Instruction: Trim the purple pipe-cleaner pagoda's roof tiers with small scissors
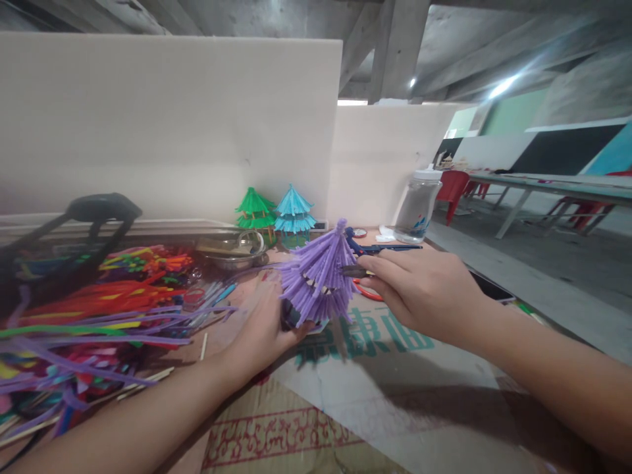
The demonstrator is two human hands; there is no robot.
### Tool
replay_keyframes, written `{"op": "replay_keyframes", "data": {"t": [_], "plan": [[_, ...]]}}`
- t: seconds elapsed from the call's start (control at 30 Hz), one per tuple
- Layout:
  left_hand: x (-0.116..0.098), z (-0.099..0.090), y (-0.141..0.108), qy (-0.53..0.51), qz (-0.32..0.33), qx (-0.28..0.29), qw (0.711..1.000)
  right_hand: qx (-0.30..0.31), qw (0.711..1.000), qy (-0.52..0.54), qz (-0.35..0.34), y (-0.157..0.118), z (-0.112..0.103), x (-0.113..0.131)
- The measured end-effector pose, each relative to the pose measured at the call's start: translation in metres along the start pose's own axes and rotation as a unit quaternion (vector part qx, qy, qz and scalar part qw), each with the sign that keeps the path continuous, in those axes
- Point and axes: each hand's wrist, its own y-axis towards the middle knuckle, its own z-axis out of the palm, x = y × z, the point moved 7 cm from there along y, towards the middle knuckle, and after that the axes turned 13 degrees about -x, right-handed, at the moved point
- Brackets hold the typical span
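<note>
A two-tiered purple pavilion (320,276) made of fuzzy stems stands slightly tilted in the middle. My left hand (266,322) is closed around its base at the lower left, with the thumb below the lower tier. My right hand (412,283) pinches a small dark-tipped tool, its point touching or very near the pavilion's right side between the tiers; the tool's kind is hard to tell. Behind the pavilion stand a similar green one (255,214) and a light blue one (293,210).
Colourful fuzzy stems (113,296) and sticks cover the left side, beside a metal bowl (230,250). A dark blurred frame (103,207) rises at left. Behind my right hand are a dark blue tool (390,248), orange-handled scissors (370,291), a clear bottle (417,207) and a phone (491,288).
</note>
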Motion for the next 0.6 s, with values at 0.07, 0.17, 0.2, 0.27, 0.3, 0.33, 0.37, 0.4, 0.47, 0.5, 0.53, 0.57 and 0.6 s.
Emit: {"op": "replay_keyframes", "data": {"t": [0.07,0.17,0.2,0.27,0.3,0.33,0.37,0.4,0.47,0.5,0.53,0.57,0.6], "plan": [[-0.0006,-0.0002,0.0,0.001,0.005,0.0,1.0,0.0,1.0,-0.001,-0.001,0.0,0.0,0.0007],[-0.001,-0.0001,-0.0001,0.002,0.006,0.002,1.0,0.002,1.0,-0.003,-0.001,0.001,0.0001,0.0011],[-0.001,-0.0002,0.0,0.003,0.005,0.003,1.0,0.004,1.0,-0.004,-0.001,0.0013,0.0002,0.0013],[-0.0013,-0.0006,0.0003,0.005,0.004,0.002,1.0,0.004,1.0,-0.004,-0.001,0.0016,0.0001,0.0014],[-0.0016,-0.0007,0.0005,0.006,0.004,0.002,1.0,0.004,1.0,-0.004,-0.001,0.0015,-0.0001,0.0015],[-0.0021,-0.0006,0.0007,0.006,0.005,0.003,1.0,0.002,1.0,-0.003,0.0,0.0014,-0.0004,0.0015],[-0.0025,-0.0005,0.0009,0.006,0.005,0.005,1.0,0.001,1.0,-0.002,0.001,0.0011,-0.0006,0.0015],[-0.0027,-0.0003,0.001,0.005,0.005,0.006,1.0,0.0,1.0,0.0,0.001,0.0007,-0.0008,0.0016],[-0.0029,-0.0004,0.0011,0.004,0.005,0.007,1.0,0.0,1.0,0.002,0.002,-0.0001,-0.0007,0.0018],[-0.003,-0.0005,0.001,0.005,0.006,0.006,1.0,0.0,1.0,0.004,0.003,-0.0004,-0.0004,0.0017],[-0.003,-0.0007,0.0009,0.007,0.007,0.005,1.0,0.0,1.0,0.005,0.004,-0.0007,0.0,0.0017],[-0.0028,-0.0009,0.0008,0.008,0.007,0.004,1.0,0.001,1.0,0.007,0.005,-0.0009,0.0006,0.0018],[-0.0027,-0.0008,0.0006,0.008,0.006,0.005,1.0,0.002,1.0,0.008,0.006,-0.0011,0.0011,0.0017]]}}
